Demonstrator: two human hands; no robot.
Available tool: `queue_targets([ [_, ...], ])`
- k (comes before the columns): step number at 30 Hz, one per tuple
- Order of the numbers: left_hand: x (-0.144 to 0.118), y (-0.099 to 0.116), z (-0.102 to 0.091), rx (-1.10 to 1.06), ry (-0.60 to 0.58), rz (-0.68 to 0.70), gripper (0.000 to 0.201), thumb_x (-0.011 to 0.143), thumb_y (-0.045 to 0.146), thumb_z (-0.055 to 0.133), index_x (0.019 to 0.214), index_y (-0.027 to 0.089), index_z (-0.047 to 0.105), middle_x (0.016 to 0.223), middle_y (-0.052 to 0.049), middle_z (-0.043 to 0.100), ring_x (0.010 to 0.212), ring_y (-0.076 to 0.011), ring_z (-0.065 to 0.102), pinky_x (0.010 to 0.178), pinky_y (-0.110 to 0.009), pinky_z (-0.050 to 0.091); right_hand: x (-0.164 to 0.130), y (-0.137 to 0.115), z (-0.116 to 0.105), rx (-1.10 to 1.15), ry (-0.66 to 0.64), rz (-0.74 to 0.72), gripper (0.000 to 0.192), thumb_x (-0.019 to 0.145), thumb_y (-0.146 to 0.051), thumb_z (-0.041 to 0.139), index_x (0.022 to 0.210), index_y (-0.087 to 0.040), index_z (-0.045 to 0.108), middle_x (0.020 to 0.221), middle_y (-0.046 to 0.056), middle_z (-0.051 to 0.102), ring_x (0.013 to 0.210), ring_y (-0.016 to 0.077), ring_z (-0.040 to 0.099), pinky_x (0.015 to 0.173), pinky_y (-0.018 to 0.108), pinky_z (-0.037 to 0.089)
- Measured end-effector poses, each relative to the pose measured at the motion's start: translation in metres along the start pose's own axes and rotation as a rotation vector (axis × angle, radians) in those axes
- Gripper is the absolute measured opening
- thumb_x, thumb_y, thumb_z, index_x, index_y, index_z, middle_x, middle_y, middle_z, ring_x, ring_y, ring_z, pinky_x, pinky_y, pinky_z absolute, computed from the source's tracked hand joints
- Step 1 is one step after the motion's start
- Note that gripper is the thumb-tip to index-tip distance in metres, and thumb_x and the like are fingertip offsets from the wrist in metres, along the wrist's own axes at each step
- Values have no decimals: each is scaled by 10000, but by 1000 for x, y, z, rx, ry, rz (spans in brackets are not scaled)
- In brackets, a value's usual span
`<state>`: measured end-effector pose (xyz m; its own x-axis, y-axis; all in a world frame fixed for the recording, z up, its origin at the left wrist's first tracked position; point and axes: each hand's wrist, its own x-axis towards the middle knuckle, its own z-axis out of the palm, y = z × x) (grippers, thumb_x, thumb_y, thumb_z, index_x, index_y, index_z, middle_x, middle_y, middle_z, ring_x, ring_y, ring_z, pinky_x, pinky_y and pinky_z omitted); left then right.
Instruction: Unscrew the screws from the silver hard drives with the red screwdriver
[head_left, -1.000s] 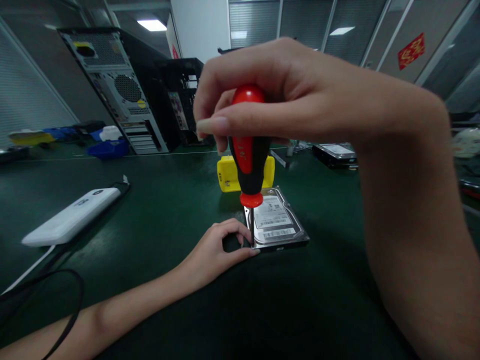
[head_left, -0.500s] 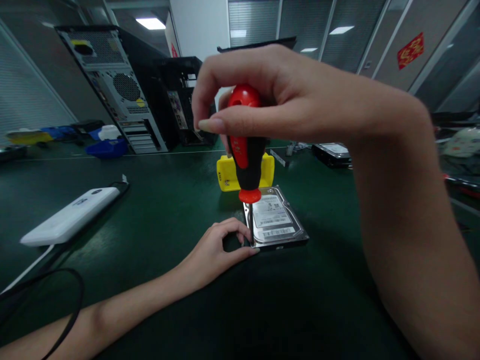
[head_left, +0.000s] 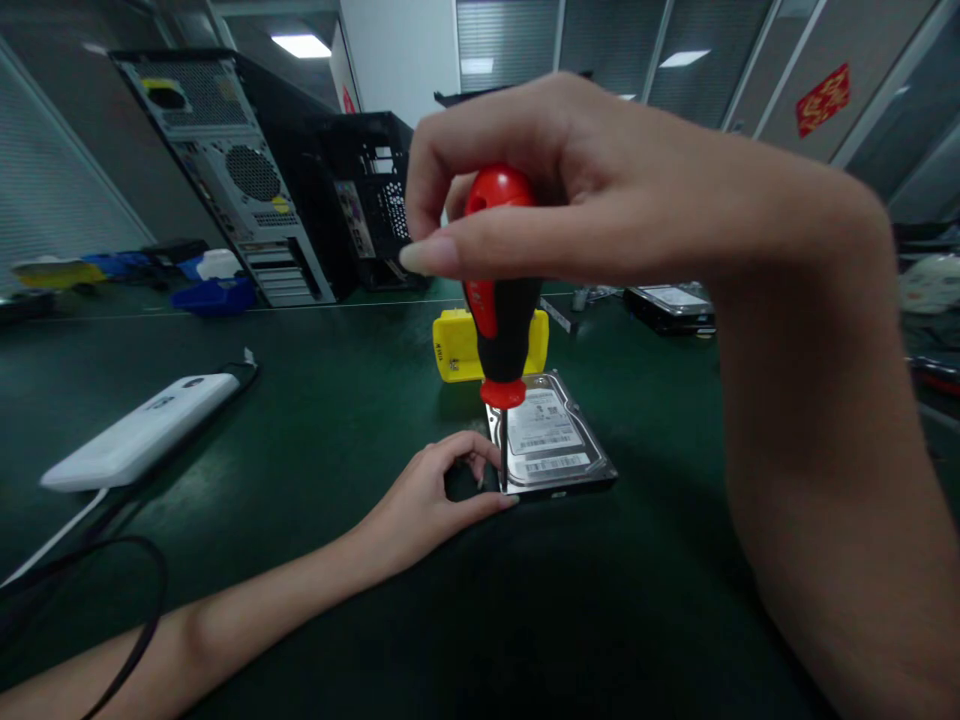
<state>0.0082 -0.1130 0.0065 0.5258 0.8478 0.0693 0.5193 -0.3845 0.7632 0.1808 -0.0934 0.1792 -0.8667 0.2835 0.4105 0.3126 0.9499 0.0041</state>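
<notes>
A silver hard drive [head_left: 551, 430] with white labels lies flat on the dark green table [head_left: 322, 420]. My left hand [head_left: 431, 495] grips its near left corner, with the thumb along the front edge and the index finger at the left side. Wrapped around the top of a red and black screwdriver [head_left: 502, 340], my right hand [head_left: 547, 190] is closed above the drive. The screwdriver stands nearly upright, and its shaft reaches down to that same corner, by my left fingertips. Whatever lies under the tip is too small to make out.
Behind the drive sits a yellow tray [head_left: 456, 345]. A white power bank [head_left: 142, 430] with cables lies at left. Computer cases [head_left: 247, 180] stand at the back left, beside a blue bin [head_left: 214, 297]. More drives [head_left: 670, 308] are stacked at the back right.
My right hand and the screwdriver handle have shifted slightly to the right, while the tip stays at the same corner. My left hand and the drive have barely moved.
</notes>
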Motion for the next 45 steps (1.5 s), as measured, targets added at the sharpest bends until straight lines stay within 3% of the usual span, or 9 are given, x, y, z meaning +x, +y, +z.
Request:
queue_targets([
  [3, 0, 2, 0, 3, -13, 10, 223, 762, 358, 640, 893, 181, 603, 793, 14, 546, 778, -157, 534, 745, -284, 409, -3, 3, -2, 22, -46, -1, 288, 863, -205, 473, 1090, -31, 510, 973, -19, 512, 768, -9, 453, 607, 62, 358],
  [6, 1, 2, 0, 0, -16, 13, 217, 765, 364, 636, 875, 180, 603, 762, 20, 531, 753, -153, 529, 714, -273, 410, -3, 4, 0, 70, -50, -3, 300, 860, -184, 487, 1115, -26, 488, 1016, -15, 507, 805, -17, 467, 648, 53, 378],
  [15, 1, 0, 0, -1, -24, 17, 218, 767, 370, 632, 870, 183, 593, 763, 22, 540, 763, -159, 539, 762, -301, 409, 3, 5, 8, -130, 31, 111, 396, 848, -454, 477, 874, -76, 590, 699, -34, 426, 582, 19, 362, 499, 136, 286],
  [22, 1, 0, 0, -13, -30, 28, 205, 772, 355, 632, 881, 186, 595, 777, 23, 540, 760, -151, 536, 739, -283, 408, 2, 7, 6, 15, 42, 143, 444, 899, -434, 381, 575, -132, 397, 526, -56, 284, 435, 31, 241, 411, 220, 199],
  [25, 1, -1, 1, -8, -24, 40, 196, 772, 347, 632, 866, 179, 595, 751, 25, 528, 742, -146, 531, 707, -266, 409, 2, 6, 6, 17, 55, 169, 459, 898, -465, 362, 616, -117, 465, 538, -50, 318, 454, 29, 270, 417, 210, 213],
  [28, 2, -2, 2, 6, -14, 49, 203, 757, 342, 649, 858, 176, 588, 754, 20, 539, 749, -151, 534, 721, -269, 411, 3, 7, 7, -54, 92, 239, 474, 876, -517, 372, 797, -96, 573, 620, -34, 398, 520, 34, 334, 445, 194, 251],
  [32, 1, -5, 2, 9, -15, 56, 204, 750, 332, 655, 859, 179, 578, 791, 8, 567, 779, -161, 544, 740, -273, 416, 2, 9, 8, -93, 91, 266, 393, 893, -449, 394, 971, -103, 563, 722, -23, 432, 570, 41, 359, 490, 171, 293],
  [40, 1, -2, 1, 13, -14, 42, 178, 750, 308, 658, 839, 177, 575, 786, 14, 567, 778, -159, 547, 740, -272, 410, -4, 12, 1, 98, -47, 257, 289, 914, -324, 363, 1012, -110, 532, 871, -5, 537, 727, 62, 526, 567, 148, 424],
  [45, 1, -1, 1, 1, -25, 33, 177, 753, 315, 655, 828, 177, 573, 807, 7, 573, 803, -168, 552, 777, -291, 416, 1, 10, 5, 82, 0, 251, 372, 881, -452, 413, 921, -117, 569, 719, -35, 459, 571, 26, 406, 436, 130, 311],
])
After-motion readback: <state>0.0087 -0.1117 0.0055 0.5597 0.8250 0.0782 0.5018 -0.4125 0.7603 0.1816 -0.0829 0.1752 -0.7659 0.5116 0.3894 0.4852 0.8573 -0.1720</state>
